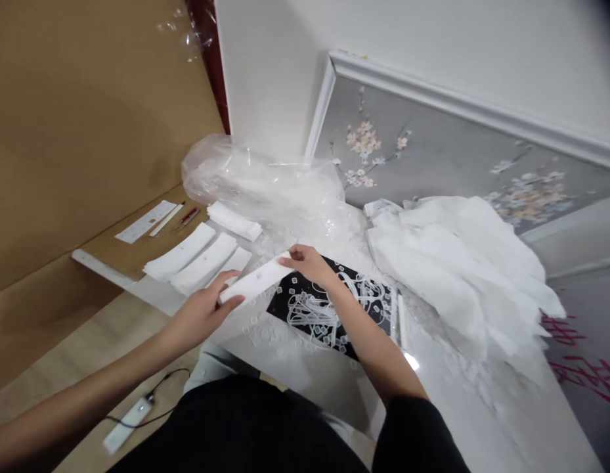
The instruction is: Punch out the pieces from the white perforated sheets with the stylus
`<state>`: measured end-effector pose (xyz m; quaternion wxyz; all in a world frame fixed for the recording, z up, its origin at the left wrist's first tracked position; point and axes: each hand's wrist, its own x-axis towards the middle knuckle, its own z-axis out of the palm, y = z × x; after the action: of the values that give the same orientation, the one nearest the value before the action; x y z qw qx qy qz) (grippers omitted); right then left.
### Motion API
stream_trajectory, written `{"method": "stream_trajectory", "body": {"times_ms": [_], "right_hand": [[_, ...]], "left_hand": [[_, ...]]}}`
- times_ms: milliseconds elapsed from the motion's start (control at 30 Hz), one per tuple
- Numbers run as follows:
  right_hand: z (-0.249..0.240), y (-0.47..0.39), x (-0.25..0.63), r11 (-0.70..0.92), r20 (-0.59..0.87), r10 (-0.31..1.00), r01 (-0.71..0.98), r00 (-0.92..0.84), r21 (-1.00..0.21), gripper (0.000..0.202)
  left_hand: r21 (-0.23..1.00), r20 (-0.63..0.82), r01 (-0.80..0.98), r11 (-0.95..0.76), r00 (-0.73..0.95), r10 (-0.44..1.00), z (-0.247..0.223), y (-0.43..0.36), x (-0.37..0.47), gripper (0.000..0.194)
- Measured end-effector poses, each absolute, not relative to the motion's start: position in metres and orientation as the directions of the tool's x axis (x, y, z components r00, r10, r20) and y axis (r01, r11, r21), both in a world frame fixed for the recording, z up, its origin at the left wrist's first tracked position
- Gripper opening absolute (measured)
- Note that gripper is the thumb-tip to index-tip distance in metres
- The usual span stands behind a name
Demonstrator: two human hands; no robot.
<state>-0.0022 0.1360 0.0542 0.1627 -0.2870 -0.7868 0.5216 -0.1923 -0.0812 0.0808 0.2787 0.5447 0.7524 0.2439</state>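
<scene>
A folded white strip (258, 278) is held between both hands, over the near edge of the table. My left hand (203, 312) grips its lower left end, thumb on top. At the upper right end, my right hand (308, 263) pinches it between thumb and fingers. Stacks of similar white strips (180, 251) lie to the left, and another stack (234, 221) sits behind them. Under my right forearm is a black sheet (280, 303) strewn with clear loops and small square pieces.
Crumpled clear plastic (285, 184) lies at the back, and a large heap of white sheets (442, 256) on the right. A framed flower picture (433, 151) leans on the wall. A red tool (189, 217) lies far left; a power strip (128, 424) is on the floor.
</scene>
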Motion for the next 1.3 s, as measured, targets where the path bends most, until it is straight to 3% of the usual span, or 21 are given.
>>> {"method": "stream_trajectory", "body": {"times_ms": [133,200,300,367,567,667,833,933,1033,1133,1300], "right_hand": [[0.053,0.129,-0.082,0.422,-0.057,0.628,0.401,-0.776,-0.813,0.038],[0.046,0.123,-0.113,0.494,-0.066,0.632,0.468,-0.772,-0.733,0.038],[0.033,0.117,-0.135,0.589,-0.055,0.652,0.55,-0.756,-0.592,0.041],[0.03,0.118,-0.137,0.631,-0.058,0.649,0.58,-0.758,-0.515,0.049],[0.045,0.135,-0.144,0.656,-0.352,0.409,0.54,-0.842,-0.528,0.054],[0.058,0.141,-0.147,0.643,-0.405,0.295,0.493,-0.865,-0.586,0.046],[0.082,0.125,-0.107,0.608,-0.15,0.242,0.27,-0.959,-0.746,0.043],[0.097,0.096,-0.05,0.655,-0.03,0.285,0.217,-0.958,-0.724,0.037],[0.101,0.06,0.018,0.628,0.025,0.453,0.299,-0.891,-0.719,0.035],[0.088,0.026,0.08,0.564,0.092,0.619,0.36,-0.78,-0.743,0.04],[0.059,-0.017,0.149,0.591,0.254,0.672,0.296,-0.696,-0.751,0.032]], "left_hand": [[0.673,-0.212,0.63,0.388,-0.338,0.917,0.075,-0.109,-0.221,0.056],[0.559,-0.211,0.714,0.423,-0.37,0.905,0.065,-0.113,-0.23,0.055],[0.247,-0.223,0.859,0.449,-0.401,0.889,0.051,-0.113,-0.234,0.055],[0.107,-0.248,0.891,0.442,-0.407,0.879,0.046,-0.112,-0.231,0.056],[-0.034,-0.231,0.919,0.392,-0.389,0.892,0.043,-0.111,-0.221,0.056],[-0.047,-0.244,0.927,0.372,-0.371,0.896,0.045,-0.112,-0.221,0.057],[0.04,-0.314,0.924,0.381,-0.35,0.882,0.048,-0.114,-0.22,0.062],[0.137,-0.333,0.911,0.39,-0.328,0.884,0.051,-0.114,-0.213,0.059],[0.15,-0.281,0.916,0.372,-0.322,0.904,0.058,-0.114,-0.2,0.051],[0.121,-0.133,0.975,0.186,-0.169,0.977,0.067,-0.111,-0.178,0.037],[0.067,0.137,0.948,-0.313,0.302,0.943,0.074,-0.095,-0.136,0.019]]}}
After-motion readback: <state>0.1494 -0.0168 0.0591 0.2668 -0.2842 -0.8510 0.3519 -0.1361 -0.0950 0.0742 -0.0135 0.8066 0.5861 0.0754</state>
